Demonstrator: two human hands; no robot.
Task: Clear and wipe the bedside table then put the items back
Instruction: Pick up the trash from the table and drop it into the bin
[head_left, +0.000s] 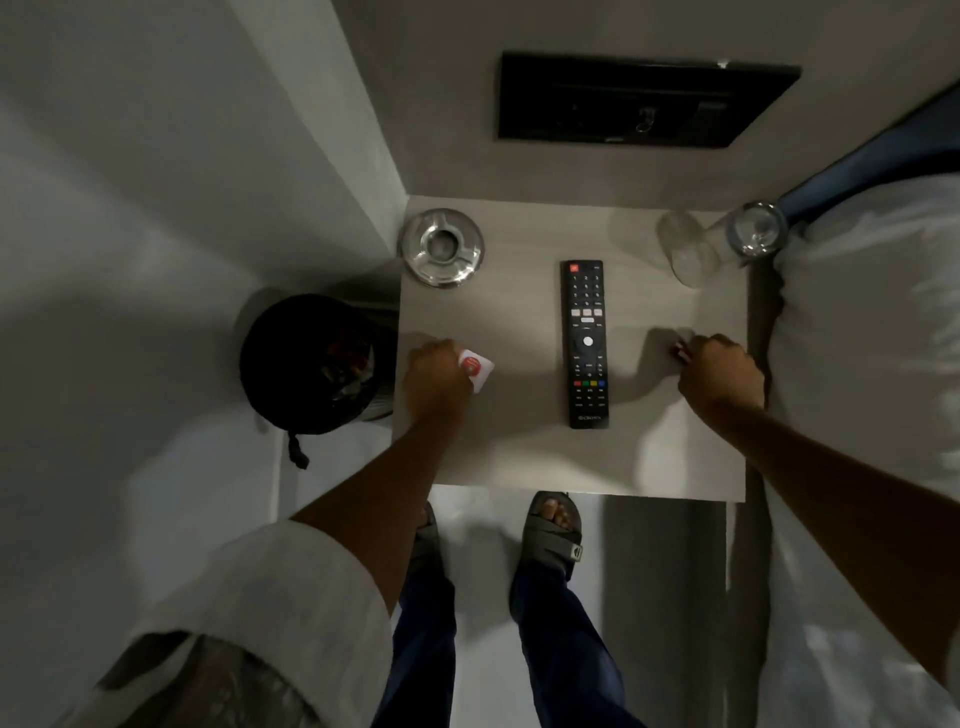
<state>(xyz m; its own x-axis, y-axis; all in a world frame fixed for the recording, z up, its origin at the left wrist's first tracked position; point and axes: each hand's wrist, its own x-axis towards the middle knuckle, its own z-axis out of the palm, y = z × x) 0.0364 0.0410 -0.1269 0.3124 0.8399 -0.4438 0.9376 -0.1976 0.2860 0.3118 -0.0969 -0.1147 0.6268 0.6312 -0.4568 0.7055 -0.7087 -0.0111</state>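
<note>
The pale wooden bedside table (519, 457) fills the middle of the head view. A black remote (587, 343) lies lengthwise at its centre. At the back left corner stands a metal ashtray (442, 247); at the back right, two clear glasses (691, 254) (758, 228). My left hand (436, 382) is closed over the table's left side, holding a small white card with a red round mark (475, 365). Over the right side, my right hand (719, 374) is closed, with a small reddish bit showing at its fingertips; what it is cannot be told.
A black waste bin (311, 364) with rubbish stands on the floor left of the table. A white pillow and bed (857, 338) press against the table's right edge. A dark panel (639, 101) is set in the wall behind. My sandalled feet (556, 525) stand before the front edge.
</note>
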